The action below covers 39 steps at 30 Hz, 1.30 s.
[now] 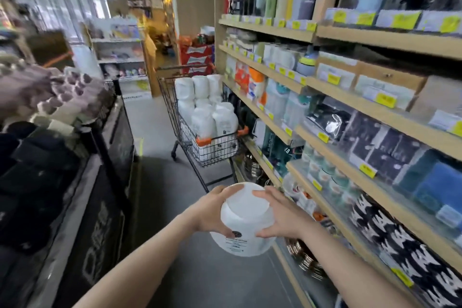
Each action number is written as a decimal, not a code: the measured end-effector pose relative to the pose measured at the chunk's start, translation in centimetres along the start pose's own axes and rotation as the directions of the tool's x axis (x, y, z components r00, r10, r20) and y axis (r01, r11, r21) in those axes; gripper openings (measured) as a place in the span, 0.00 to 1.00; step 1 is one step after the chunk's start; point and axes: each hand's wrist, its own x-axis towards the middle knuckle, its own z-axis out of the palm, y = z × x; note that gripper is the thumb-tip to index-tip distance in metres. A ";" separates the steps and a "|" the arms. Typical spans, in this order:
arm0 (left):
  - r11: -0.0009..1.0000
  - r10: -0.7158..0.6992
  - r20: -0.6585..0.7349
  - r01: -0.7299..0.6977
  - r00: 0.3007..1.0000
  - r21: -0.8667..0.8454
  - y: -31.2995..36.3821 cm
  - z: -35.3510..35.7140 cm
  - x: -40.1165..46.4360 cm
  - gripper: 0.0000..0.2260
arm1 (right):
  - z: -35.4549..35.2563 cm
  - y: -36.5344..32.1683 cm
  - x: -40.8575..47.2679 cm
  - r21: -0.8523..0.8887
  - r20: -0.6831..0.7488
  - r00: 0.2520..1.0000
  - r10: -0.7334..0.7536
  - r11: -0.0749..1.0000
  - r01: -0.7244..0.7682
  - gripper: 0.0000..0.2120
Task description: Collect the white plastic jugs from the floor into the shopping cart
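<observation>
A white plastic jug [243, 217] with a printed label is held in front of me, low in the aisle. My left hand [210, 212] grips its left side and my right hand [282, 215] grips its right side, fingers curled over the top. Ahead stands a black wire shopping cart [220, 150] with orange corner guards, against the right shelving. Several white jugs [207, 107] are stacked inside it, rising above its rim. The frame is blurred by motion.
Wooden shelves [350, 137] full of packaged goods with yellow price tags run along the right. A dark display counter [105, 170] with clothing and bags lines the left. Grey floor [160, 182] forms a narrow aisle between them, leading to the cart.
</observation>
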 end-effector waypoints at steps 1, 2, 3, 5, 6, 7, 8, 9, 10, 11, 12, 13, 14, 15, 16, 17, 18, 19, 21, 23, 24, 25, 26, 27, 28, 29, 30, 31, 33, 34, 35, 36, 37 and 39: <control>1.000 -0.020 -0.007 0.020 1.000 0.000 -1.1 -0.7 1.1 0.52 | -0.5 -0.1 2.1 -0.008 0.014 1.000 -0.011 1.000 0.012 0.45; 0.999 -0.042 -0.012 0.042 0.999 -0.006 -2.2 -1.3 2.1 0.52 | -1.0 -0.1 4.1 -0.018 0.028 0.999 -0.020 1.000 0.021 0.45; 0.998 -0.057 -0.022 0.057 0.998 -0.010 -3.3 -2.0 3.2 0.53 | -1.4 -0.1 6.0 -0.021 0.035 0.999 -0.032 0.999 0.033 0.45; 0.997 -0.072 -0.034 0.072 0.997 -0.015 -5.7 -3.4 5.5 0.53 | -2.2 0.0 10.0 -0.025 0.044 0.998 -0.054 0.998 0.056 0.45; 0.997 -0.076 -0.035 0.075 0.996 -0.021 -6.9 -4.1 6.6 0.52 | -2.5 0.0 12.0 -0.028 0.046 0.997 -0.061 0.998 0.062 0.45; 0.997 -0.079 -0.037 0.078 0.996 -0.027 -8.3 -4.8 7.8 0.52 | -2.7 0.0 14.2 -0.029 0.050 0.997 -0.066 0.997 0.068 0.45; 0.996 -0.082 -0.038 0.081 0.996 -0.036 -9.8 -5.3 9.0 0.52 | -2.8 0.0 16.3 -0.029 0.052 0.996 -0.073 0.997 0.075 0.46; 0.996 -0.083 -0.040 0.082 0.996 -0.041 -11.3 -6.0 10.3 0.52 | -2.9 0.0 18.5 -0.035 0.048 0.995 -0.085 0.996 0.087 0.46; 0.995 -0.086 -0.038 0.085 0.996 -0.046 -12.9 -6.7 11.6 0.52 | -3.0 -0.1 20.7 -0.046 0.043 0.995 -0.094 0.994 0.096 0.46; 0.995 -0.086 -0.036 0.084 0.996 -0.054 -14.7 -7.4 12.9 0.52 | -3.1 -0.3 22.9 -0.052 0.036 0.995 -0.096 0.994 0.098 0.46; 0.995 -0.079 -0.036 0.076 0.996 -0.063 -16.5 -8.2 14.3 0.53 | -3.2 -0.5 25.2 -0.046 0.021 0.995 -0.096 0.994 0.097 0.45; 0.996 -0.062 -0.032 0.060 0.998 -0.063 -18.2 -9.3 15.8 0.53 | -3.3 -0.8 27.4 -0.033 0.005 0.996 -0.094 0.995 0.094 0.45; 0.998 -0.042 -0.022 0.041 0.999 -0.057 -19.8 -10.5 17.2 0.53 | -3.5 -1.1 29.6 -0.019 -0.006 0.996 -0.089 0.996 0.089 0.45; 0.999 -0.022 -0.012 0.021 1.000 -0.050 -21.2 -11.7 18.7 0.52 | -3.8 -1.4 31.7 -0.008 -0.017 0.996 -0.086 0.996 0.086 0.45; 0.999 -0.006 -0.003 0.006 1.000 -0.042 -22.7 -13.0 20.2 0.52 | -4.0 -1.7 33.9 0.002 -0.031 0.996 -0.082 0.997 0.082 0.45; 0.999 0.008 0.002 -0.008 1.000 -0.036 -24.2 -14.3 21.7 0.53 | -4.3 -2.0 36.0 0.013 -0.047 0.996 -0.076 0.997 0.076 0.46; 0.999 0.019 0.011 -0.019 1.000 -0.037 -25.6 -15.6 23.2 0.53 | -4.7 -2.3 38.1 0.022 -0.066 0.996 -0.064 0.998 0.066 0.46; 0.999 0.035 0.020 -0.034 0.999 -0.038 -26.8 -16.9 24.7 0.53 | -5.0 -2.5 40.1 0.034 -0.086 0.995 -0.054 0.998 0.057 0.46; 0.998 0.061 0.036 -0.060 0.997 -0.026 -29.2 -18.9 27.7 0.53 | -5.8 -2.6 43.9 0.059 -0.115 0.993 -0.038 0.997 0.045 0.46; 0.997 0.076 0.052 -0.075 0.996 -0.022 -31.5 -20.2 30.6 0.53 | -6.6 -2.4 47.3 0.072 -0.126 0.992 -0.024 0.997 0.033 0.46; 0.997 0.079 0.054 -0.078 0.995 -0.030 -32.6 -20.8 32.1 0.54 | -7.0 -2.2 49.0 0.079 -0.134 0.991 -0.019 0.996 0.030 0.46; 0.996 0.078 0.059 -0.076 0.995 -0.044 -33.6 -21.3 33.7 0.54 | -7.4 -1.9 50.7 0.082 -0.141 0.990 -0.017 0.996 0.029 0.46; 0.995 0.080 0.060 -0.076 0.995 -0.060 -34.5 -21.8 35.2 0.55 | -7.8 -1.6 52.4 0.084 -0.152 0.988 -0.020 0.996 0.033 0.45; 0.994 0.083 0.057 -0.078 0.995 -0.070 -35.5 -22.3 36.9 0.56 | -8.2 -1.1 54.3 0.084 -0.160 0.987 -0.016 0.996 0.030 0.45; 0.994 0.082 0.057 -0.078 0.995 -0.073 -36.5 -22.7 38.7 0.57 | -8.5 -0.5 56.1 0.089 -0.170 0.985 -0.013 0.996 0.029 0.45; 0.994 0.079 0.061 -0.075 0.995 -0.076 -37.3 -23.2 40.5 0.57 | -8.8 0.2 58.1 0.105 -0.182 0.983 -0.011 0.994 0.030 0.44; 0.994 0.080 0.061 -0.075 0.995 -0.081 -38.1 -23.7 42.4 0.57 | -9.2 1.0 60.1 0.125 -0.200 0.980 -0.014 0.991 0.039 0.44; 0.993 0.085 0.059 -0.080 0.995 -0.084 -38.9 -24.1 44.3 0.57 | -9.6 1.8 62.1 0.145 -0.216 0.976 -0.022 0.988 0.054 0.44; 0.993 0.082 0.061 -0.077 0.995 -0.089 -40.5 -25.1 48.3 0.57 | -10.9 3.4 66.1 0.161 -0.234 0.971 -0.041 0.984 0.080 0.42; 0.993 0.079 0.057 -0.074 0.995 -0.091 -41.2 -25.8 50.2 0.57 | -11.6 4.1 68.0 0.174 -0.240 0.970 -0.042 0.981 0.086 0.42; 0.993 0.073 0.053 -0.068 0.996 -0.092 -42.1 -26.5 52.4 0.57 | -12.5 4.7 69.8 0.205 -0.249 0.968 -0.034 0.975 0.087 0.41; 0.993 0.070 0.047 -0.066 0.996 -0.098 -42.6 -27.4 54.4 0.57 | -13.4 5.3 71.6 0.234 -0.261 0.965 -0.025 0.968 0.088 0.40; 0.992 0.068 0.034 -0.064 0.997 -0.108 -43.0 -28.3 56.3 0.57 | -14.4 5.8 73.3 0.264 -0.276 0.961 -0.011 0.960 0.087 0.40; 0.988 0.056 -0.004 -0.056 0.998 -0.142 -44.2 -29.6 60.1 0.55 | -16.1 7.0 76.7 0.303 -0.339 0.940 0.025 0.949 0.084 0.38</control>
